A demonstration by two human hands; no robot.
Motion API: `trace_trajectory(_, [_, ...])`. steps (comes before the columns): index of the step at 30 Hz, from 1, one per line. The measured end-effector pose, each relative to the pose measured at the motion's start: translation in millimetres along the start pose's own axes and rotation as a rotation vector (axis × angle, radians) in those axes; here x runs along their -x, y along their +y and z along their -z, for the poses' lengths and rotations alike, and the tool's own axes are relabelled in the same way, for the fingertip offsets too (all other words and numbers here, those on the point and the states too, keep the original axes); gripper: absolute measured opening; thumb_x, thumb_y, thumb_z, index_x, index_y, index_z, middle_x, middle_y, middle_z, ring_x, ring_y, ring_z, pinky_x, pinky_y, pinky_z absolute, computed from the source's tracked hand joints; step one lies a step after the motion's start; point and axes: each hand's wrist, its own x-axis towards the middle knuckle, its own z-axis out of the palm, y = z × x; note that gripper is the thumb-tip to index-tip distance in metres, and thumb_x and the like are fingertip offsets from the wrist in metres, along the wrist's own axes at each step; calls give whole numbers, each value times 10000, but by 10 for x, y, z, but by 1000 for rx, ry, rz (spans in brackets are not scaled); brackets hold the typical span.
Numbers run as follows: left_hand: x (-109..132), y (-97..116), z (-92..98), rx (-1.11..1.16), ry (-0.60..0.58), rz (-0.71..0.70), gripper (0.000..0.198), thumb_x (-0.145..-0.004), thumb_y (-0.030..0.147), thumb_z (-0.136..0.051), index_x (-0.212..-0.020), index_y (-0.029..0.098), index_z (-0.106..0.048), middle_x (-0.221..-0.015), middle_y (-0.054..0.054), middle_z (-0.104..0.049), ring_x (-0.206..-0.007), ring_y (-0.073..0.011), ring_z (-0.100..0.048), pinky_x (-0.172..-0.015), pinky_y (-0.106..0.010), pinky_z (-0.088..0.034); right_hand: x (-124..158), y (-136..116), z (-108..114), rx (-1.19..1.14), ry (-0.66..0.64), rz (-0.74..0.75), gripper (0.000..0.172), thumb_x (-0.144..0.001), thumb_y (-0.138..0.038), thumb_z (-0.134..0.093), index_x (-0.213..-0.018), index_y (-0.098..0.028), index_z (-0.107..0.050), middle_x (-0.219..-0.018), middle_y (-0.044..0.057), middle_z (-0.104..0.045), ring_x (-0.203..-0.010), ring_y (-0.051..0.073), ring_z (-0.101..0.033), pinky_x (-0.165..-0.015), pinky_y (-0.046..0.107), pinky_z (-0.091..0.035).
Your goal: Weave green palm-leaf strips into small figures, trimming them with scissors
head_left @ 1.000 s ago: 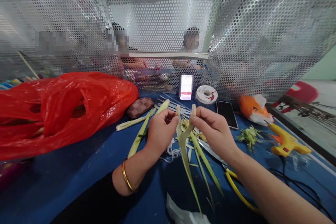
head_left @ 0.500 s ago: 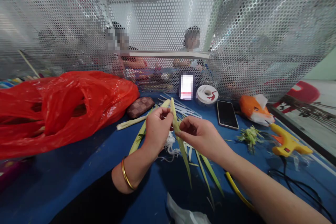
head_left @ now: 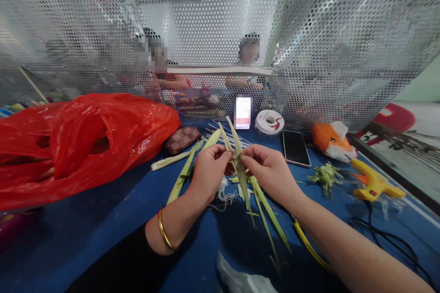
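A long pale-green leaf strip, which looks like corn husk [head_left: 243,184], is pinched between my two hands. Its upper part parts into two narrow tips pointing away from me, and its tapered end hangs down. My left hand [head_left: 210,173], with a gold bangle at the wrist, grips the left part with thumb and forefinger. From the right, my right hand [head_left: 271,171] pinches the same strip at about the same height. More green leaf strips [head_left: 270,213] lie beneath and right of the hands, and another leaf [head_left: 179,179] is to the left. White string [head_left: 225,197] is bunched below.
A red plastic bag [head_left: 137,119] and a checkered pouch [head_left: 183,140] lie left. A ribbon spool [head_left: 270,122], a phone [head_left: 296,148], a tissue pack [head_left: 332,142], leaf scraps [head_left: 326,176] and a yellow glue gun [head_left: 374,183] with cord are right. People sit behind the perforated screen [head_left: 206,23].
The held strip now shows two separate tips at the top where one showed before. My right hand has moved up and slightly right along the strip.
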Motion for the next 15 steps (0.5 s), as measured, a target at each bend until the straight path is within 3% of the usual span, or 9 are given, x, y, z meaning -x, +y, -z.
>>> trace_trajectory(15, [-67,4,58,92,33,63,131,-744,225,-656,-685,155,-562,-507,47,-547,-411,-96,-549,-427,-202,-452,154,-169,32,41,115,202,126,-892,-242,-505,-795,-189,-567,-701,-4,-545,-622,126,-520,-564,251,-434])
